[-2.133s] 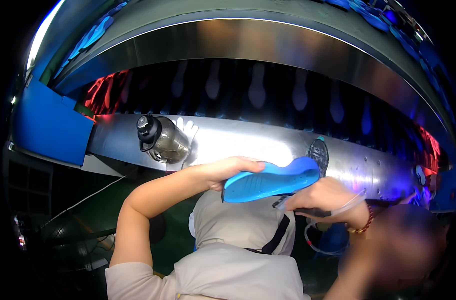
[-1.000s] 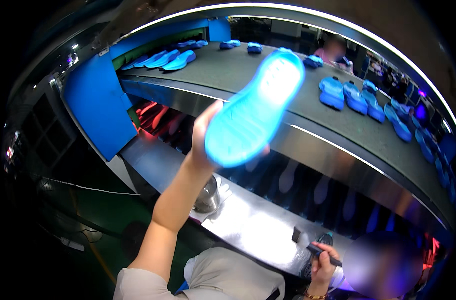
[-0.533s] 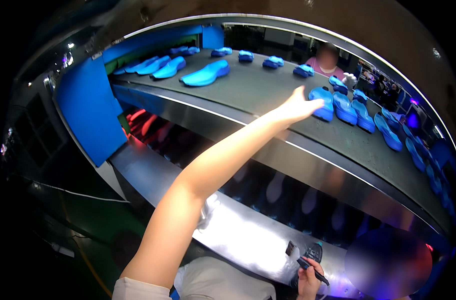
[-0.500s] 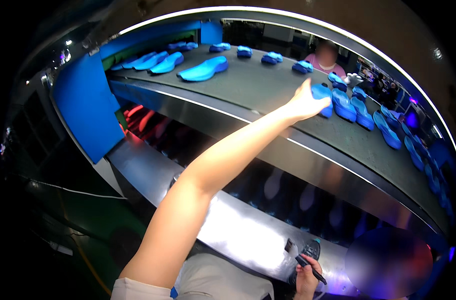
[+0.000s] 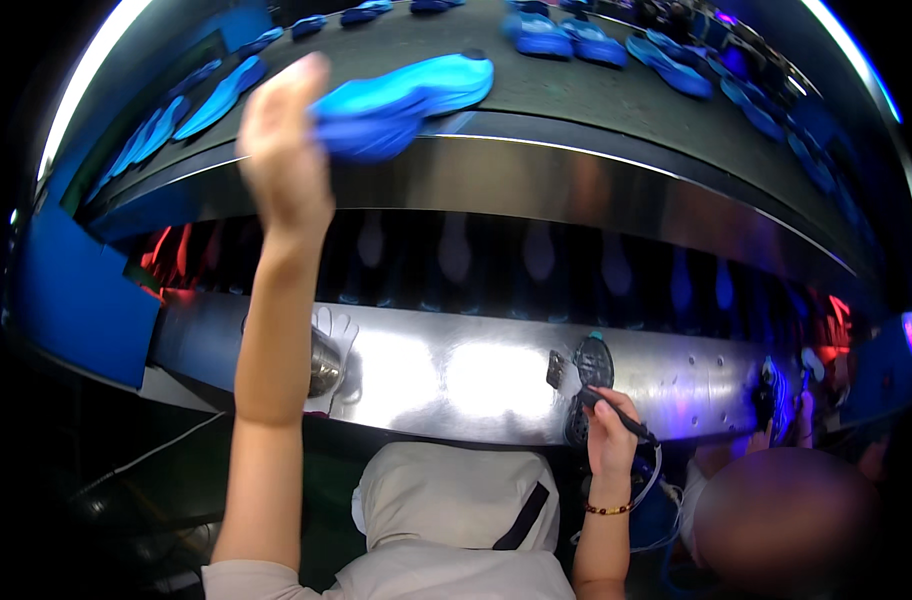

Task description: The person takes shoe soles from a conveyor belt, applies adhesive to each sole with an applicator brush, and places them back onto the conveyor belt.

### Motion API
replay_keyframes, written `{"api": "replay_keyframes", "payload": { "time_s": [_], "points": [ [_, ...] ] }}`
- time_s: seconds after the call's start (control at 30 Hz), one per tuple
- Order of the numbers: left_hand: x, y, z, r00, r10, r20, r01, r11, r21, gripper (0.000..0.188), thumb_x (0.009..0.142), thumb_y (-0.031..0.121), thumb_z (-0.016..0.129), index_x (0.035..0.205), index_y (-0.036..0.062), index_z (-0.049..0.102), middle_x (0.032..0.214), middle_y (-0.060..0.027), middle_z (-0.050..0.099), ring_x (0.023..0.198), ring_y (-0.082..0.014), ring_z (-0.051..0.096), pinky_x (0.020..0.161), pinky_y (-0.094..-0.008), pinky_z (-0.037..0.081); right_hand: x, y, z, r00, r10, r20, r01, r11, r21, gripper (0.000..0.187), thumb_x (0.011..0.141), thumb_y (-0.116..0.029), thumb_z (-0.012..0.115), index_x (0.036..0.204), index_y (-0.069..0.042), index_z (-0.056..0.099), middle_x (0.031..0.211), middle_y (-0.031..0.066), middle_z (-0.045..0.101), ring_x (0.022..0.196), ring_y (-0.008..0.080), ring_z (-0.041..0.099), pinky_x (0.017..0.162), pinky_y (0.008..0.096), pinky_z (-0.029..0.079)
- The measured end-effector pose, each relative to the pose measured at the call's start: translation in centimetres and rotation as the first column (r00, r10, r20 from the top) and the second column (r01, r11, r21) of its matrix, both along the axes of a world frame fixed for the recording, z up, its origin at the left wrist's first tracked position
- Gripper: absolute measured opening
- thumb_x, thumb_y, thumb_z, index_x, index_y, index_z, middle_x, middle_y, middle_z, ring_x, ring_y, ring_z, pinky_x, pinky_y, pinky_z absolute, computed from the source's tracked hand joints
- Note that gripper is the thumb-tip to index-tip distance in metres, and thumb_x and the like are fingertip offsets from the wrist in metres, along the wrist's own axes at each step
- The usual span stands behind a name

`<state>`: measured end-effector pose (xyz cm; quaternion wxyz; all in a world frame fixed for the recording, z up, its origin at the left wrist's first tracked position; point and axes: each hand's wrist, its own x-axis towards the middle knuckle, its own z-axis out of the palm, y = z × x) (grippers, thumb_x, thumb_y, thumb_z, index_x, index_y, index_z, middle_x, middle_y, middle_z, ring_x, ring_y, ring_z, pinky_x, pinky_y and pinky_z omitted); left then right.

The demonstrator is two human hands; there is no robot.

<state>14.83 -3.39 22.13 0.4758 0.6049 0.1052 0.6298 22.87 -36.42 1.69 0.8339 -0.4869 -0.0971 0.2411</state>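
My left hand (image 5: 284,135), blurred by motion, is raised at the near edge of the dark conveyor belt (image 5: 556,105). Its fingers are closed on the end of a blue shoe sole (image 5: 371,140), also blurred. Just behind that lies a lighter blue shoe sole (image 5: 441,82) on the belt. Low over the metal bench, my right hand (image 5: 613,432) grips a black-handled brush (image 5: 621,412) with a dark flat head and a thin white tube at its back end. The brush head is beside a black outsole (image 5: 594,358) with a teal tip, lying on the bench.
More blue soles (image 5: 666,70) stand along the belt at both sides. The shiny metal bench (image 5: 446,335) runs below a dark lower opening with faint sole shapes. A silver container (image 5: 324,365) and a white glove (image 5: 341,325) sit at its left. At right, a co-worker's hands (image 5: 804,420) show.
My view has turned and dropped. My left hand has drawn back from the far right of the belt toward its near left edge with the blue sole. My right hand still grips the brush.
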Motion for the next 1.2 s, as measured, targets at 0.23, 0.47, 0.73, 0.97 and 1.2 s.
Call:
{"api": "replay_keyframes", "payload": {
  "time_s": [0.23,0.47,0.73,0.97,1.2],
  "points": [
    [-9.0,-1.6,-13.5,0.710,-0.704,-0.028,0.643,0.663,-0.382,0.059,0.080,0.035,0.055,0.121,-0.0037,0.038,0.111,-0.0174,0.051,0.097,-0.0265,0.054,0.084,-0.0390,0.045,0.3,0.0,0.7,0.999,0.025,-0.021,-0.023,0.995,0.101,0.021,0.076,-0.001,0.055,0.096,0.006,0.054,0.100,0.0177,0.058,0.095,0.0231,0.055,0.090,0.0335,0.040],
    [-8.7,-11.7,-24.9,0.326,-0.866,0.379,0.632,-0.099,-0.769,0.087,0.074,0.067,0.042,0.128,-0.0002,0.031,0.117,-0.0211,0.047,0.107,-0.0338,0.049,0.093,-0.0464,0.038,-0.9,2.4,1.7,0.980,0.200,0.021,-0.201,0.976,0.084,0.020,0.073,0.003,0.058,0.093,0.005,0.059,0.101,0.0177,0.059,0.093,0.0205,0.057,0.089,0.0304,0.041],
    [-6.1,-15.7,-22.6,0.316,-0.672,0.670,0.676,-0.335,-0.656,0.089,0.076,0.073,0.004,0.126,0.0061,0.038,0.112,-0.0180,0.051,0.105,-0.0296,0.050,0.091,-0.0433,0.039,-0.4,7.7,2.6,0.928,0.241,0.285,-0.162,0.948,-0.274,0.016,0.074,0.001,0.062,0.090,0.004,0.062,0.086,0.0102,0.064,0.077,0.0120,0.059,0.070,0.0225,0.046],
    [-6.7,-14.0,-23.5,0.694,-0.587,0.417,0.503,-0.019,-0.864,0.086,0.077,0.073,0.009,0.121,0.0076,0.042,0.107,-0.0177,0.053,0.102,-0.0284,0.051,0.090,-0.0414,0.040,-5.6,7.6,4.8,0.279,0.426,0.860,-0.043,0.901,-0.432,0.016,0.063,-0.005,0.066,0.078,-0.004,0.063,0.079,0.0105,0.064,0.075,0.0250,0.061,0.068,0.0325,0.046],
    [-8.4,-13.6,-19.8,0.534,-0.697,0.479,0.590,-0.099,-0.802,0.088,0.077,0.073,0.006,0.122,0.0051,0.040,0.103,-0.0178,0.054,0.093,-0.0277,0.055,0.083,-0.0428,0.044,-3.7,3.7,7.6,0.498,0.631,0.594,-0.444,0.774,-0.451,0.018,0.068,-0.003,0.068,0.085,-0.002,0.064,0.087,0.0116,0.064,0.080,0.0198,0.062,0.074,0.0282,0.048]
  ]
}}
